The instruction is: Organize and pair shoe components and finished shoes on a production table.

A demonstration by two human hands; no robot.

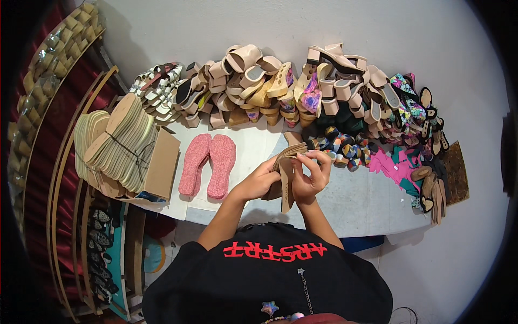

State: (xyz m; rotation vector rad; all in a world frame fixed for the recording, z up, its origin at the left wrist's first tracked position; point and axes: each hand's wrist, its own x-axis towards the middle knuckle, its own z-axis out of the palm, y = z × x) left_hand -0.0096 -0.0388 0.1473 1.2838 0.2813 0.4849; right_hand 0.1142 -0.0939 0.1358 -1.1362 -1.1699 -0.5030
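Observation:
Above the near part of the table I hold a thin stack of tan shoe insoles [286,189], with the sheets fanned a little at the top. My left hand [257,181] is closed round the stack's left side. My right hand [313,174] pinches the stack's upper edge with thumb and fingers, its other fingers bent. The insoles stand tilted, one long piece pointing down toward me. To the left, two pink speckled stacks of soles [195,167] lie side by side on a white sheet [248,146].
A cardboard box [163,162] at the left holds a tied bundle of pale insoles [116,143]. Beige heeled sandals [243,70] are heaped along the wall. Colourful patterned heels [345,148] and pink fabric pieces [393,166] lie at the right. Wooden racks [56,216] stand at far left.

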